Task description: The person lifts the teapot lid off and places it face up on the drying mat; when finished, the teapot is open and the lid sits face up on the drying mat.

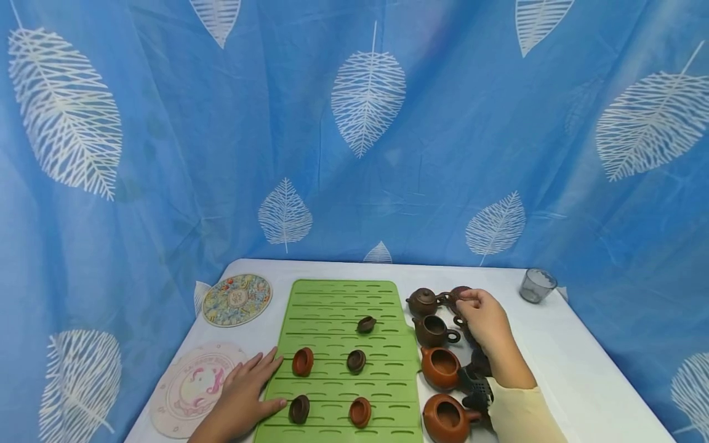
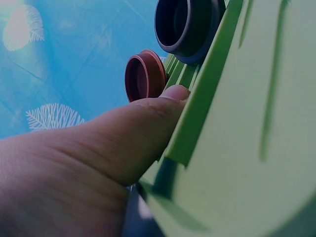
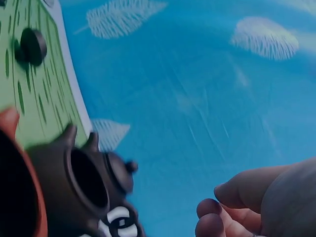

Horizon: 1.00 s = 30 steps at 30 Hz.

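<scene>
My right hand (image 1: 485, 319) reaches over the dark brown teapot (image 1: 457, 294) at the back right, largely covering it. In the right wrist view the right thumb and bent fingers (image 3: 210, 224) come close together, with nothing visible between them. My left hand (image 1: 244, 394) rests at the left edge of the green ribbed mat (image 1: 332, 384), fingers spread and thumb on the rim. Near that thumb lies a dark brown teapot lid (image 1: 300, 409), upside down. Farther up the mat is a reddish lid (image 1: 303, 362).
Also on the mat are a reddish lid (image 1: 360, 412) and dark lids (image 1: 356, 361) (image 1: 365, 325). Right of it stand lidless orange teapots (image 1: 437, 368), a lidless dark teapot (image 1: 429, 332) and a lidded one (image 1: 424, 301). Round mats (image 1: 237, 300) lie left; a glass (image 1: 537, 286) stands back right.
</scene>
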Each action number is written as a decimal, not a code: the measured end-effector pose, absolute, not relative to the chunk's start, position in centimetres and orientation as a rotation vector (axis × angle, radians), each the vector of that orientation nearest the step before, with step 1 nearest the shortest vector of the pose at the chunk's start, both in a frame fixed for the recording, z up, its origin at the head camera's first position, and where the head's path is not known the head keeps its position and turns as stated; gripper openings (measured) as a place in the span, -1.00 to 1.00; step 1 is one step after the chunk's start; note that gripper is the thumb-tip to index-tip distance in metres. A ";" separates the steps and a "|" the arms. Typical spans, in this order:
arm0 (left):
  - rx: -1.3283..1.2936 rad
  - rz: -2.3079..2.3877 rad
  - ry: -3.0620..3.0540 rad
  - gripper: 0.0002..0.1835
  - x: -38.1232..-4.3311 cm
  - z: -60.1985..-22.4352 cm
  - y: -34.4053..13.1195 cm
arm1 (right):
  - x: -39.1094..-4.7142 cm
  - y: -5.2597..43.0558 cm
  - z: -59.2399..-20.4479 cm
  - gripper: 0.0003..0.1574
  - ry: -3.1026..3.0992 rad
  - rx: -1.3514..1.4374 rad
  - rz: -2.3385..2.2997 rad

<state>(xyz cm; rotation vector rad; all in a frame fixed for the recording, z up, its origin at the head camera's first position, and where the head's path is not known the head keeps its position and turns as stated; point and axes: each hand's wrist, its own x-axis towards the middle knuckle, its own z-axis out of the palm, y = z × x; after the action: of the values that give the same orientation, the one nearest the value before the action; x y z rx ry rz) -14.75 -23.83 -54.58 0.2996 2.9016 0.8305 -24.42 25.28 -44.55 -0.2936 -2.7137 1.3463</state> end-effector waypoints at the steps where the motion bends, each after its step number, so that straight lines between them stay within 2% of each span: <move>1: 0.299 0.834 2.899 -0.05 -14.8 -54.5 -23.9 | -24.3 25.7 -44.7 -0.53 -2.718 -0.305 1.323; 17: 0.276 0.901 2.831 -0.04 -15.0 -54.5 -24.0 | -23.5 29.8 -46.4 -0.39 -2.861 -0.448 1.183; 25: 0.278 0.863 2.852 -0.05 -15.0 -54.1 -24.0 | -23.6 30.3 -47.3 -0.46 -2.900 -0.439 1.142; 30: 0.282 0.858 2.858 -0.04 -14.9 -54.2 -23.9 | -23.7 30.6 -47.5 -0.43 -2.906 -0.426 1.128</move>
<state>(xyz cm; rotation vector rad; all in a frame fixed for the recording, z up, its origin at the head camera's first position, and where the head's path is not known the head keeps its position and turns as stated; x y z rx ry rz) -14.94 -23.91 -54.18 0.2823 2.8581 0.8579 -23.71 30.56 -47.50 -0.4264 -2.9059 1.1281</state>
